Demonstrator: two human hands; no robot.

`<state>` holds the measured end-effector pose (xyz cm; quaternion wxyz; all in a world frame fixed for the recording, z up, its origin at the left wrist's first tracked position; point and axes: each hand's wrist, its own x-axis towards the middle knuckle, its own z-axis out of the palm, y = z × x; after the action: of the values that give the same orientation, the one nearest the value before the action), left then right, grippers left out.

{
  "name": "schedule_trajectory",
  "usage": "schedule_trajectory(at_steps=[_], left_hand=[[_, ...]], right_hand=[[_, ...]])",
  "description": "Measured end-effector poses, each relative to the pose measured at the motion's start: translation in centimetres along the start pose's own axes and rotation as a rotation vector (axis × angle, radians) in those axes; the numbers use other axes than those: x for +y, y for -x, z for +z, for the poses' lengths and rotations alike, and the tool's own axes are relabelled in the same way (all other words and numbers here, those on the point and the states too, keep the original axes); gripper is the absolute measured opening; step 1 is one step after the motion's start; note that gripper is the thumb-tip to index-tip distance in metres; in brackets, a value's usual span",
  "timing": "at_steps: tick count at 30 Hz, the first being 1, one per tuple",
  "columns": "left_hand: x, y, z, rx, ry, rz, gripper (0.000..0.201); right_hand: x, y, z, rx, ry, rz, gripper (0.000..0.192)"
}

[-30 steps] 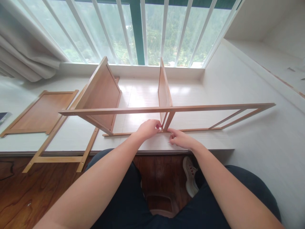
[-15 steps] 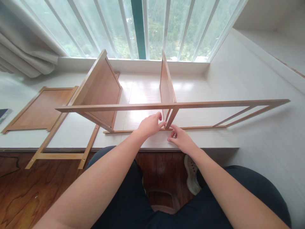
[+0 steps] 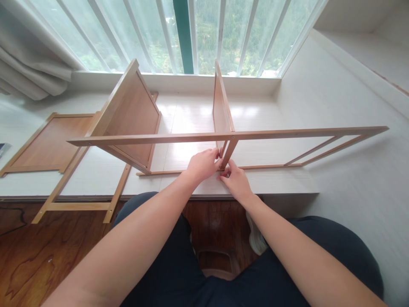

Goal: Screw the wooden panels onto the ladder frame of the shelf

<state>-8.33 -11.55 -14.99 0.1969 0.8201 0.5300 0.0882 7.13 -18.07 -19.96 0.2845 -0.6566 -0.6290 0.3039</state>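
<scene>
Window side, head view: daylight falls through tall panes with white vertical bars point(image 3: 220, 38) onto a broad white ledge point(image 3: 284, 185); a pale grey draped curtain point(image 3: 28, 55) hangs at the left.
Wooden frame: a light-brown narrow frame stands on the ledge, its long straight upper rail point(image 3: 172, 138) above a thin lower rail point(image 3: 265, 167), with a short wooden crossbar point(image 3: 229, 153) between them.
Panels: a wide brown wooden panel point(image 3: 131, 117) stands upright at the frame's left part, and a narrower-looking brown wooden panel point(image 3: 222, 102) stands by the crossbar.
Left hand: the left hand point(image 3: 204, 164) has its fingers bent at the crossbar's foot; whether it grips the wood cannot be told.
Right hand: the right hand point(image 3: 235, 179) is curled just beside that foot, fingertips apparently pinching a small shiny piece point(image 3: 228, 175), too small to identify.
Lower joint: working well here probably means steadying crossbar and panel with the left hand, keeping the small piece square to the joint, and pressing lightly so the tall panel does not lean.
Farther left: a flat brown wooden panel point(image 3: 54, 143) lies beside an open ladder-like wooden frame point(image 3: 78, 207) that overhangs the ledge.
</scene>
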Motion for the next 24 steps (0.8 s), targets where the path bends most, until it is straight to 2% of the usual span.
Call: schedule_trajectory(at_steps=[7, 14, 24], left_hand=[[-0.2, 0.07, -0.01, 0.032, 0.037, 0.035, 0.024], [-0.22, 0.03, -0.46, 0.039, 0.054, 0.012, 0.022], [-0.77, -0.38, -0.55, 0.008, 0.096, 0.091, 0.022]], right_hand=[[-0.09, -0.03, 0.29, 0.037, 0.002, 0.001, 0.051], [0.13, -0.17, 0.49, 0.06, 0.062, 0.007, 0.045], [0.09, -0.34, 0.18, 0.025, 0.092, 0.011, 0.023]])
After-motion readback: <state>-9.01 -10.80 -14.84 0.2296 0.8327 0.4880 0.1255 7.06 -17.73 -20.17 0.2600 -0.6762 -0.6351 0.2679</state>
